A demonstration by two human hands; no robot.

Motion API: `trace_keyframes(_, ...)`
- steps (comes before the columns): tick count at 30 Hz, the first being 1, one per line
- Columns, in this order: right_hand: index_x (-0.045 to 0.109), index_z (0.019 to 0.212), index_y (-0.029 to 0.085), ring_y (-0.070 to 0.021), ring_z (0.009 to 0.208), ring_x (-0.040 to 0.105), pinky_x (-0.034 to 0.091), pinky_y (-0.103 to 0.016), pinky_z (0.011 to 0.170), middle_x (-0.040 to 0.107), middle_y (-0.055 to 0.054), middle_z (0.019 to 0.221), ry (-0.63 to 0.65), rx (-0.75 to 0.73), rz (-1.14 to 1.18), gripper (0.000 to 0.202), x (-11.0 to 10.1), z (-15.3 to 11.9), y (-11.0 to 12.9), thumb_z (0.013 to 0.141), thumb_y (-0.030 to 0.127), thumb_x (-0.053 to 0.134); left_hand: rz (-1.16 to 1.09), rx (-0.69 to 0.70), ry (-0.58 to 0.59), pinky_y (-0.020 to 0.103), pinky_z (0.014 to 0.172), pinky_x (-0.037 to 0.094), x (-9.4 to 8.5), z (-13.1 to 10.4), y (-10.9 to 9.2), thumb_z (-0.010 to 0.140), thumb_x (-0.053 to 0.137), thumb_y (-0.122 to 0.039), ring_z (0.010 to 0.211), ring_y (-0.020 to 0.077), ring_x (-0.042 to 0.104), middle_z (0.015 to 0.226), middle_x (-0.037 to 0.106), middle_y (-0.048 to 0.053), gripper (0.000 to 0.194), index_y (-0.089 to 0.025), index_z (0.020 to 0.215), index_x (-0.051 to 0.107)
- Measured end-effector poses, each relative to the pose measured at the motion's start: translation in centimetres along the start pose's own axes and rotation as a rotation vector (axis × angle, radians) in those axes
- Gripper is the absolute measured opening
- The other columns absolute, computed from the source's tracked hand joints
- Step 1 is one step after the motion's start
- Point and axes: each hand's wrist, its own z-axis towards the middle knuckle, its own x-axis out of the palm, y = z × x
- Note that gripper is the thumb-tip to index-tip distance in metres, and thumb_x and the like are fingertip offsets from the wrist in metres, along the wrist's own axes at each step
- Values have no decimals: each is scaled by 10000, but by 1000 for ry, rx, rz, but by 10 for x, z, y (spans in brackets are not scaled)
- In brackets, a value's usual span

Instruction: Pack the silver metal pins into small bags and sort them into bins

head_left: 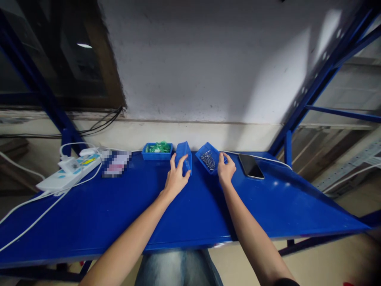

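- Head view: left hand [175,178] has its grip clamped around a small blue bin [183,157], tipped up on edge at the back of the tabletop [119,206], so its inside faces away.
- Right hand [225,170] pinches the rim of a second bin [209,158], tilted; thin metal pins, perhaps nails, glint inside.
- Both are smooth moulded plastic; the tabletop is glossy painted metal.
- To the left, a third bin [157,151] holds green pieces.
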Motion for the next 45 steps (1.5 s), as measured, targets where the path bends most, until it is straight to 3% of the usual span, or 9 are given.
trace_keyframes(7, 689, 940, 149, -201, 902, 599, 412, -296, 853, 681, -95, 944, -32, -92, -15, 328, -1, -2, 1, 817, 368, 477, 14, 14, -9, 485, 862, 505, 5, -2, 1, 790, 575, -253, 1123, 358, 524, 1481, 91, 79, 594, -364, 1329, 349)
trace_keyframes(13, 682, 943, 156, -189, 919, 580, 395, -307, 883, 655, -97, 972, -32, -241, -37, 303, 2, -9, 2, 848, 341, 462, 37, 9, 71, 496, 865, 490, 7, -2, 0, 803, 559, -217, 1136, 382, 510, 1494, 28, 101, 620, -383, 1348, 314)
trace_keyframes(17, 681, 952, 170, -197, 933, 571, 406, -322, 880, 642, -92, 984, -24, -302, -53, 291, 2, -12, 0, 853, 346, 471, 94, 21, 97, 477, 920, 449, 3, -2, -4, 830, 537, -262, 1179, 358, 479, 1426, 213, 123, 608, -378, 1366, 273)
trace_keyframes(20, 685, 950, 168, -211, 942, 562, 412, -342, 882, 635, -101, 999, -22, -370, -59, 295, 3, -15, -4, 854, 358, 481, 187, -28, 120, 460, 856, 481, 0, -1, -5, 843, 516, -302, 1030, 324, 592, 1315, 356, 121, 586, -390, 1364, 262)
trace_keyframes(23, 683, 955, 174, -214, 947, 553, 421, -357, 880, 627, -104, 999, -18, -409, -52, 293, 5, -16, -7, 861, 362, 479, 265, -36, 111, 425, 795, 503, 0, -1, -5, 843, 507, -318, 912, 289, 641, 1283, 395, 118, 566, -383, 1354, 270)
trace_keyframes(28, 681, 942, 192, -218, 959, 540, 422, -386, 896, 595, -97, 997, -3, -422, -30, 273, 5, -17, -7, 861, 363, 485, 274, -32, 35, 385, 753, 508, -1, -1, -5, 784, 568, -318, 879, 270, 644, 1311, 416, 159, 686, -243, 1362, 207)
trace_keyframes(34, 622, 1047, 196, -227, 1012, 507, 430, -403, 909, 402, -108, 1119, 19, -301, 25, 340, -1, -22, 1, 798, 417, 555, 285, -10, 44, 396, 728, 509, -2, 1, -4, 748, 597, -374, 883, 291, 639, 1219, 447, 153, 715, -231, 1344, 228)
trace_keyframes(41, 489, 1170, 205, -229, 1027, 515, 418, -412, 926, 455, -90, 1071, 120, -274, 77, 457, -1, -20, -3, 782, 435, 561, 197, 1, 101, 441, 799, 501, -6, 3, -3, 764, 581, -314, 948, 292, 617, 1241, 402, 163, 632, -216, 1318, 292)
trace_keyframes(45, 475, 1174, 188, -236, 1017, 517, 414, -420, 909, 517, -94, 1059, 142, -272, 85, 467, 1, -17, -7, 779, 419, 568, 125, 24, 76, 444, 851, 493, -10, 5, -3, 726, 612, -238, 1037, 295, 581, 1285, 422, 138, 625, -229, 1288, 338)
